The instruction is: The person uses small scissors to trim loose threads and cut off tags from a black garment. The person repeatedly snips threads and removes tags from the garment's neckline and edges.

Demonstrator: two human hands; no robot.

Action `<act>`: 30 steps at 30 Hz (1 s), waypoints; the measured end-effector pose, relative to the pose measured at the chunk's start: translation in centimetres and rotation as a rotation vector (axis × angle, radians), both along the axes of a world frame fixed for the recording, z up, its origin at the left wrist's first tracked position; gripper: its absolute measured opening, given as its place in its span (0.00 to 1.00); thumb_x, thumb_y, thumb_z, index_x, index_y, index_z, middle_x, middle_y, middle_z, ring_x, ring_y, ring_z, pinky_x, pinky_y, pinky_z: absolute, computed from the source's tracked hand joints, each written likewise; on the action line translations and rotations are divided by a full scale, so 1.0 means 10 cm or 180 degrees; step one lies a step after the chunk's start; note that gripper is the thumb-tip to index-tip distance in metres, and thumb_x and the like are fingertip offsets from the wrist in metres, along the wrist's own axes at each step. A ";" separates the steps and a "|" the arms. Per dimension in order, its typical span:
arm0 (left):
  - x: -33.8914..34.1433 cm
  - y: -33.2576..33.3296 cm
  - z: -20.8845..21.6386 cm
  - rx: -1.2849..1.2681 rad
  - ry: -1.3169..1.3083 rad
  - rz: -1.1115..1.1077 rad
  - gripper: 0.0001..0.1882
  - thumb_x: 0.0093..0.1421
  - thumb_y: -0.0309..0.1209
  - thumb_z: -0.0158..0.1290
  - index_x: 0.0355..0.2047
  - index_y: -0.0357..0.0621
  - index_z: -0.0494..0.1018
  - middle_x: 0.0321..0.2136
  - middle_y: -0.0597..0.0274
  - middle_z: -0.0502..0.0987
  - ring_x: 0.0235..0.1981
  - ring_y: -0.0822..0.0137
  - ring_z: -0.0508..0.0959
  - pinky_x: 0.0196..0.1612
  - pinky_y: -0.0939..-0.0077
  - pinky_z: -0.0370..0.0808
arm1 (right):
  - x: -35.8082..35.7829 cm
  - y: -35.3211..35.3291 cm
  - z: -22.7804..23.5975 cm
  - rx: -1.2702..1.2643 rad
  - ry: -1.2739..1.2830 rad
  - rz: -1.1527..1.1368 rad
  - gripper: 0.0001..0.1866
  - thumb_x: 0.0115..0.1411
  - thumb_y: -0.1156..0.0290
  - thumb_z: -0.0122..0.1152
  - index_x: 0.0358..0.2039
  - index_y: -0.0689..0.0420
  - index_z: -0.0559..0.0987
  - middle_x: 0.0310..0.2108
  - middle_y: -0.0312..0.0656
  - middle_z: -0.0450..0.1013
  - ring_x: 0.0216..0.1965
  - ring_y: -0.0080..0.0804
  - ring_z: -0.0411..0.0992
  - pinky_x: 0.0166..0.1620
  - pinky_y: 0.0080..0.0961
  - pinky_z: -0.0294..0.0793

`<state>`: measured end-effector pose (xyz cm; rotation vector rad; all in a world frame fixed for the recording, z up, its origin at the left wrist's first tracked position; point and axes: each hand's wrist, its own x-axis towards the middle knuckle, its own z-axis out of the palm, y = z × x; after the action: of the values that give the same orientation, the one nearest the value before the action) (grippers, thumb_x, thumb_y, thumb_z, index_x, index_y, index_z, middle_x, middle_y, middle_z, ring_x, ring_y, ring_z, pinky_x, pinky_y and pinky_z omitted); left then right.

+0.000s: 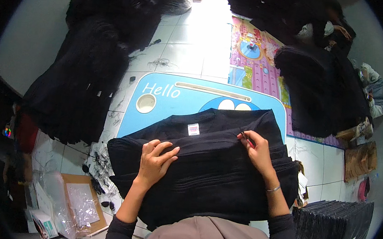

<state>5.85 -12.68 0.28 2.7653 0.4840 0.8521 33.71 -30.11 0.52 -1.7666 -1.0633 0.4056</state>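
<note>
A black T-shirt (205,166) with a small white label (193,129) inside its neck lies spread over a stack of black garments, close to my body. My left hand (153,164) rests on the shirt left of the middle, its fingers apart and touching the cloth. On the right, my right hand (258,152) is closed around small dark-tipped thread snips (246,140) with a bit of red. Their tips point up and left, at the shirt's upper fold. The garment stack partly covers a light blue folding table (179,105).
Piles of black garments stand at the left (87,65) and right (321,90). Bundled black garments (332,227) stand at lower right. Cardboard with plastic bags (85,201) lies at lower left. Thread scraps (101,166) litter the tiles. Another person's hand (342,31) shows at upper right.
</note>
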 end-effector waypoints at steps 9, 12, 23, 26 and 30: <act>0.74 0.01 0.19 -0.1208 0.0691 -0.0136 0.17 0.57 0.41 0.61 0.24 0.39 0.72 0.28 0.55 0.75 0.31 0.53 0.77 0.34 0.63 0.73 | 0.00 0.05 0.10 -0.0283 -0.0344 -0.0030 0.07 0.55 0.76 0.64 0.35 0.61 0.80 0.29 0.48 0.78 0.31 0.38 0.79 0.34 0.27 0.74; 1.00 -0.11 0.11 -0.1034 0.0672 -0.0297 0.19 0.57 0.43 0.60 0.34 0.40 0.69 0.31 0.50 0.74 0.34 0.48 0.78 0.36 0.57 0.75 | 0.07 0.13 0.27 -0.0950 -0.0901 0.0080 0.07 0.54 0.71 0.65 0.33 0.56 0.82 0.27 0.48 0.78 0.30 0.44 0.78 0.33 0.34 0.75; 1.25 0.59 -0.15 -0.2069 0.0149 0.0208 0.09 0.50 0.29 0.65 0.31 0.38 0.81 0.25 0.56 0.79 0.27 0.64 0.81 0.32 0.70 0.76 | 0.01 1.19 -0.35 -0.0456 -0.0441 -0.0182 0.12 0.61 0.67 0.58 0.31 0.66 0.76 0.26 0.57 0.74 0.30 0.55 0.75 0.35 0.38 0.72; 1.28 0.56 -0.30 -0.1687 0.0131 0.0473 0.10 0.48 0.32 0.66 0.31 0.43 0.82 0.29 0.57 0.80 0.31 0.60 0.81 0.33 0.67 0.76 | 0.00 1.10 -0.33 -0.0548 -0.0434 -0.0320 0.22 0.61 0.55 0.61 0.27 0.66 0.74 0.23 0.59 0.73 0.28 0.57 0.74 0.31 0.41 0.70; 1.28 0.48 -0.39 -0.1171 -0.0167 0.0446 0.10 0.50 0.35 0.65 0.30 0.43 0.83 0.28 0.63 0.80 0.28 0.63 0.80 0.31 0.71 0.74 | -0.08 1.10 -0.22 -0.0639 -0.0659 -0.0464 0.30 0.61 0.46 0.59 0.23 0.66 0.73 0.19 0.59 0.71 0.25 0.59 0.73 0.28 0.43 0.68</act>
<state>18.68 -7.83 -3.64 2.3901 0.7493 0.7727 32.91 -19.14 -1.65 -2.0864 -1.0573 0.2495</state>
